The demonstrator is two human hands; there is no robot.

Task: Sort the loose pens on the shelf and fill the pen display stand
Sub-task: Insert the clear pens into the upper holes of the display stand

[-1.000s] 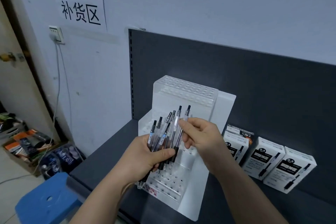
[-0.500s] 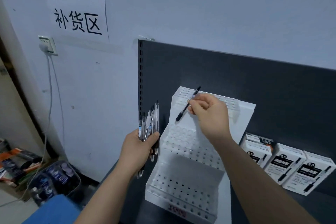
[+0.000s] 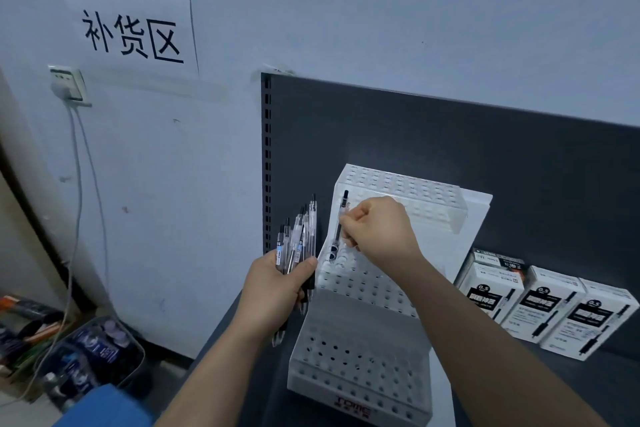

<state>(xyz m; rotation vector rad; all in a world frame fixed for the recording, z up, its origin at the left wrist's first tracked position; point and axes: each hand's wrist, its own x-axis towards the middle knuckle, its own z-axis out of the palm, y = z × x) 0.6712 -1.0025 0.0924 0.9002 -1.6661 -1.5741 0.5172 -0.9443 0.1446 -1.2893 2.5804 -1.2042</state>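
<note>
A clear-barrelled pen with black cap and grip is pinched between the curled thumb and fingertips of the right hand. The pen is held nearly upright, its lower end set at the leftmost holes of the middle tier of the white perforated plastic three-tier display stand; whether it is seated in a hole cannot be told. A fanned bundle of clear pens is gripped in the left hand, fingers wrapped round the barrels, just left of the stand. The stand is placed on the dark grey shelf, and white pen boxes with black labels are lined up to its right.
</note>
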